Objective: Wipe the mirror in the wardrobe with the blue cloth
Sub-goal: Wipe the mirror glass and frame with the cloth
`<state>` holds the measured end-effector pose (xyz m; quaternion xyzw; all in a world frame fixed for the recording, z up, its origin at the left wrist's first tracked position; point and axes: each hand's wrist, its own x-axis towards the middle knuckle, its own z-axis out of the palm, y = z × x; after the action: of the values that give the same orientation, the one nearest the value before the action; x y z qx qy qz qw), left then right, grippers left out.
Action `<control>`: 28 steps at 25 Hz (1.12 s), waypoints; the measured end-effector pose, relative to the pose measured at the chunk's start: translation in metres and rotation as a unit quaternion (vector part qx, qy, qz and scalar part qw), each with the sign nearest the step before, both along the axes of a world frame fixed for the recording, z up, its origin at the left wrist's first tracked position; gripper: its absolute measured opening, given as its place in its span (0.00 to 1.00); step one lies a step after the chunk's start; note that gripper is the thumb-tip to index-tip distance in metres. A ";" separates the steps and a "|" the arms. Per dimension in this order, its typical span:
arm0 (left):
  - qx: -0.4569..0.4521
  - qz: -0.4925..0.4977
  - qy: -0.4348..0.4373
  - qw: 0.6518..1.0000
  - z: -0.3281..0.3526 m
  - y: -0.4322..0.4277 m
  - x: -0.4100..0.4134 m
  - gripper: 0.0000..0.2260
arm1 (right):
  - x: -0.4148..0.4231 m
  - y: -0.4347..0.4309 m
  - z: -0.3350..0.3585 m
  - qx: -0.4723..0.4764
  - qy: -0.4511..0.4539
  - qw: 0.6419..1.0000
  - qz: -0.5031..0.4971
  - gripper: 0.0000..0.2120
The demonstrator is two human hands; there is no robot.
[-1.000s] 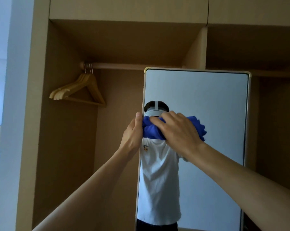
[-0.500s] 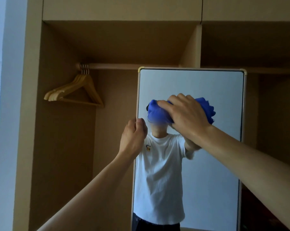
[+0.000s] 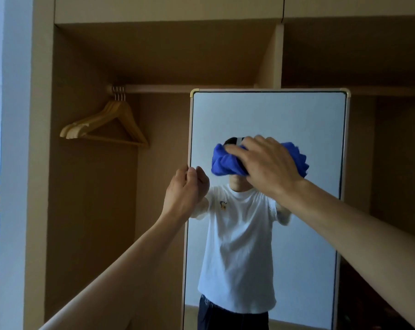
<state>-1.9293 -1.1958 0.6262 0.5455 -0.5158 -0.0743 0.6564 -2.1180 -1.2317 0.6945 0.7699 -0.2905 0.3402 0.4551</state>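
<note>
A tall mirror (image 3: 297, 120) with a thin pale frame stands upright inside the wooden wardrobe. My right hand (image 3: 267, 165) presses a bunched blue cloth (image 3: 224, 161) flat against the glass in its upper middle part. My left hand (image 3: 185, 190) grips the mirror's left frame edge, a little lower than the cloth. The glass reflects a person in a white T-shirt; the cloth covers the reflected head.
Several wooden hangers (image 3: 106, 125) hang from the rail (image 3: 178, 88) at upper left. A vertical wardrobe divider (image 3: 270, 55) rises behind the mirror. A wardrobe side panel (image 3: 39, 163) stands at left, with a bright room and bed beyond it.
My right hand carried the cloth up and rightward over the glass, then slightly down. My left hand slid from beside the cloth to a lower grip on the frame edge.
</note>
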 end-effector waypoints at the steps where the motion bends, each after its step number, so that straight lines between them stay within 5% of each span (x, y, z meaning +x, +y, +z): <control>1: -0.001 0.005 -0.005 1.000 0.001 0.000 0.000 0.14 | -0.003 0.000 0.009 -0.008 -0.013 1.000 -0.004 0.27; 13: -0.001 0.059 -0.023 0.998 0.005 -0.009 -0.033 0.33 | -0.032 -0.009 0.028 -0.043 -0.015 0.999 -0.005 0.23; 22: -0.005 0.084 -0.009 0.996 -0.009 -0.007 -0.050 0.36 | -0.049 -0.008 -0.047 -0.008 0.030 0.999 0.036 0.22; 28: 0.008 0.098 -0.012 0.995 -0.006 -0.001 -0.058 0.38 | -0.065 -0.009 -0.020 0.015 0.020 0.999 0.036 0.23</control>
<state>-1.9869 -1.1971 0.6200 0.6000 -0.4671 -0.0069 0.6494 -2.1831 -1.2404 0.6748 0.7931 -0.2584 0.3361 0.4373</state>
